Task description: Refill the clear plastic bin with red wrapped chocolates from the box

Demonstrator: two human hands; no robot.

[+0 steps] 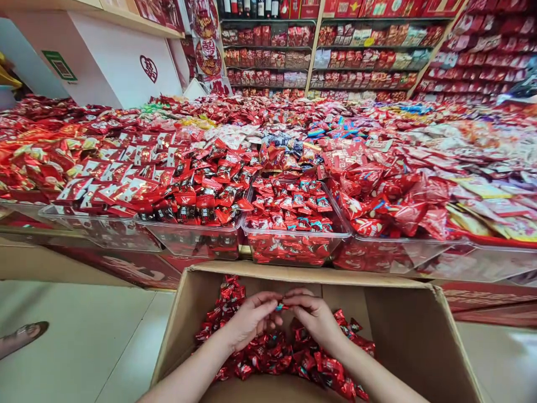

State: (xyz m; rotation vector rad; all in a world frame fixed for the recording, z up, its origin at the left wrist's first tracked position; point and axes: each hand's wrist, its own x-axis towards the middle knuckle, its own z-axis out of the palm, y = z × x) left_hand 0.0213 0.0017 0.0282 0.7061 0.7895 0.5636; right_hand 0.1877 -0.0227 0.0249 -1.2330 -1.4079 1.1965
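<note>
Between my two hands is one small wrapped candy [282, 307], red with a bit of blue showing. My left hand [255, 318] pinches it from the left, thumb against fingers. From the right, my right hand [314, 318] grips its other end with thumb and fingertips. Both hands are held over an open cardboard box [403, 330]. Red wrapped candies [268, 352] lie heaped inside it, below and around my hands. Just beyond the box's far edge stands a clear plastic bin [293, 235] holding similar red and blue candies.
More clear bins [193, 238] of red-wrapped sweets line the display's front edge on both sides. Behind them, packets spread back to shelves [312, 50] with bottles and bags. A white pillar [126, 56] rises at left. Another person's foot [25, 336] is on the tiled floor.
</note>
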